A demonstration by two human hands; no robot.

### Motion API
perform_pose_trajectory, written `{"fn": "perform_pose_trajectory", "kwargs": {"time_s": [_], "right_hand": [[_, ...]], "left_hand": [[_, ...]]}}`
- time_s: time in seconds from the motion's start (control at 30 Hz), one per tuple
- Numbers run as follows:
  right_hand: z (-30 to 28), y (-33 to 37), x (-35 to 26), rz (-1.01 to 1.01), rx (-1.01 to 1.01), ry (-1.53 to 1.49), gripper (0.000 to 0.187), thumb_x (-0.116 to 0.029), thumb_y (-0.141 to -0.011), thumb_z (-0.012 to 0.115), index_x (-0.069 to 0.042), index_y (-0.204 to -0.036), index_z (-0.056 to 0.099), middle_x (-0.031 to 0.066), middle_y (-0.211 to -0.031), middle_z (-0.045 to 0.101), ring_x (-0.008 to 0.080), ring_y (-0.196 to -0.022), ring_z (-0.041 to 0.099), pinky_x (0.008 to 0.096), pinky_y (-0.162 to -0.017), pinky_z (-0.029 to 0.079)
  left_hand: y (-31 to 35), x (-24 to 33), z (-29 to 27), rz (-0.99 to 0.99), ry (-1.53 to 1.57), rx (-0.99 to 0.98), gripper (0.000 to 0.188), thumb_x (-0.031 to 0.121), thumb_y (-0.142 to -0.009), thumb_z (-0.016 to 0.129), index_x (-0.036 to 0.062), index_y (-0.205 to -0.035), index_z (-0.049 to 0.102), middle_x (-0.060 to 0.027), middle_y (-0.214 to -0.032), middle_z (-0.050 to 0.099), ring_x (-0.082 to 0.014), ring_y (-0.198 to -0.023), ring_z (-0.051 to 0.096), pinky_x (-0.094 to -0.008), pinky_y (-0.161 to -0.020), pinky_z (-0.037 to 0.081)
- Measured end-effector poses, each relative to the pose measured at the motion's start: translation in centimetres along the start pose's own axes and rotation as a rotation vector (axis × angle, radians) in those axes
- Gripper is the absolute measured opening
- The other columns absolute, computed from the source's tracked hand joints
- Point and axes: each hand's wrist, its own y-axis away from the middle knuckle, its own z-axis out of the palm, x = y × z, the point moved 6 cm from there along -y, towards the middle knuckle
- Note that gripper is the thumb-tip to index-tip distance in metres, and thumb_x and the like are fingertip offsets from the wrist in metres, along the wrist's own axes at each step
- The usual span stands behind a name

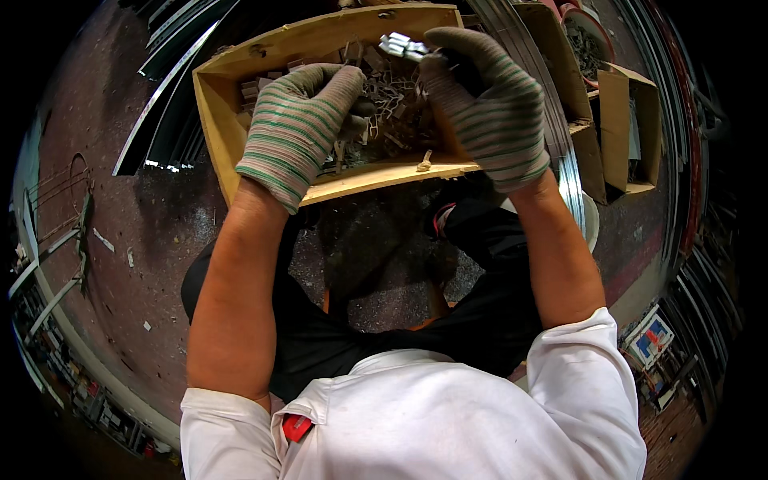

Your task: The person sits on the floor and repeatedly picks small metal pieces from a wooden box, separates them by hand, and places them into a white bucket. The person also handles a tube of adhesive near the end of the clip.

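Both my hands wear gloves striped in green and pale tones. My right hand (496, 108) is closed, its thumb and fingers pinching a small bundle of shiny metal pieces (402, 46) that juts out to the left. My left hand (302, 124) is held above the left part of a wooden box (320, 38), fingers curled in and tips together; what they grip, if anything, is hidden. Below and between the hands, the box holds a heap of small brownish and metallic parts (392, 100). One little tan piece (424, 162) lies on the box's near rim.
Long metal profiles (540, 72) run along the box's right side, and more strips (172, 104) lie to its left. Cardboard boxes (630, 128) and a red bucket (588, 40) stand at the right. A wire frame (68, 216) sits on the floor at far left.
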Motion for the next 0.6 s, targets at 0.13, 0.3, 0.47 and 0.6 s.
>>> {"fn": "perform_pose_trajectory", "kwargs": {"time_s": [0.13,0.3,0.47,0.6], "right_hand": [[1.0,0.3,-1.9,-0.24,0.02,0.199,0.023,-0.012,-0.088,0.078,-0.003,-0.109,0.071,0.0126,-0.097,0.075,0.0267,-0.09,0.075,0.0349,-0.08,0.062],[2.0,1.0,-1.7,-0.394,0.008,0.343,0.026,-0.014,-0.089,0.076,-0.005,-0.112,0.067,0.0132,-0.095,0.072,0.0312,-0.088,0.072,0.0385,-0.078,0.06],[2.7,1.1,-1.7,-0.315,-0.076,0.316,0.029,-0.015,-0.089,0.076,-0.005,-0.114,0.067,0.0131,-0.098,0.071,0.031,-0.091,0.071,0.0383,-0.079,0.06],[2.8,1.1,-1.3,-0.277,-0.117,0.22,0.031,-0.015,-0.089,0.076,-0.004,-0.116,0.067,0.0128,-0.1,0.071,0.0308,-0.091,0.071,0.0375,-0.081,0.06]], "left_hand": [[0.2,-0.4,0.7,-0.014,-0.016,-0.025,0.031,0.032,-0.099,0.071,0.0044,-0.115,0.073,-0.0077,-0.09,0.077,-0.0145,-0.08,0.075,-0.0263,-0.068,0.061],[0.2,-0.6,1.5,-0.037,0.009,-0.043,0.034,0.035,-0.1,0.069,0.0042,-0.114,0.073,-0.0084,-0.091,0.077,-0.0163,-0.082,0.075,-0.0286,-0.072,0.062],[0.4,-0.6,1.4,-0.036,0.077,-0.082,0.036,0.037,-0.101,0.067,0.0043,-0.115,0.073,-0.0085,-0.093,0.077,-0.0179,-0.083,0.075,-0.0311,-0.076,0.063],[0.1,-1.0,1.3,-0.032,0.105,-0.099,0.036,0.036,-0.1,0.069,0.0044,-0.117,0.072,-0.0088,-0.098,0.076,-0.0181,-0.086,0.075,-0.0325,-0.079,0.064]]}}
